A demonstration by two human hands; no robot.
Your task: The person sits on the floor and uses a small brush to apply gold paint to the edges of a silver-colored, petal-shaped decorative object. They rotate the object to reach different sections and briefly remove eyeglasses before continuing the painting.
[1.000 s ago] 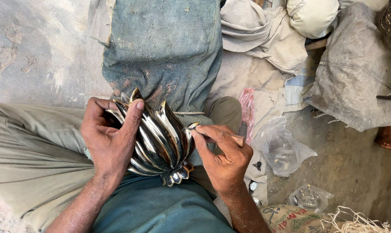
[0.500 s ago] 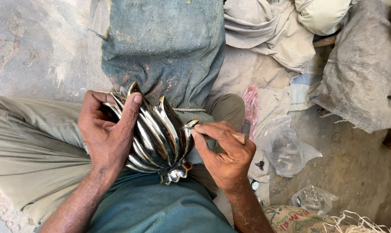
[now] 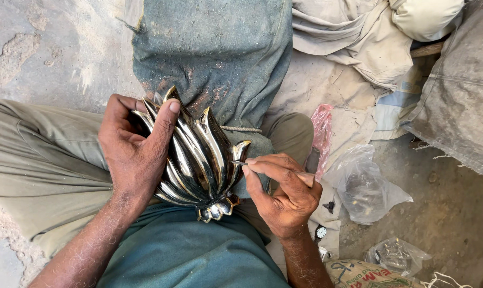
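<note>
Left hand (image 3: pixel 134 154) grips polished lotus-shaped metal casting (image 3: pixel 198 160), petal tips away, base toward lap; right hand (image 3: pixel 284 192) pinches thin tool at its edge, dusty concrete floor (image 3: pixel 38 48)

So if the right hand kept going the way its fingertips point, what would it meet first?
The right hand points left, fingertips pinched at the pointed tip of the shiny metal leaf-shaped piece. It would meet that piece first; they look already touching, though depth is hard to judge.

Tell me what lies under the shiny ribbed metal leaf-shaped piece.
The shiny ribbed metal leaf-shaped piece rests over a dusty blue-grey cloth on the lap. The left hand covers its left side; whatever is directly beneath stays hidden.
</note>
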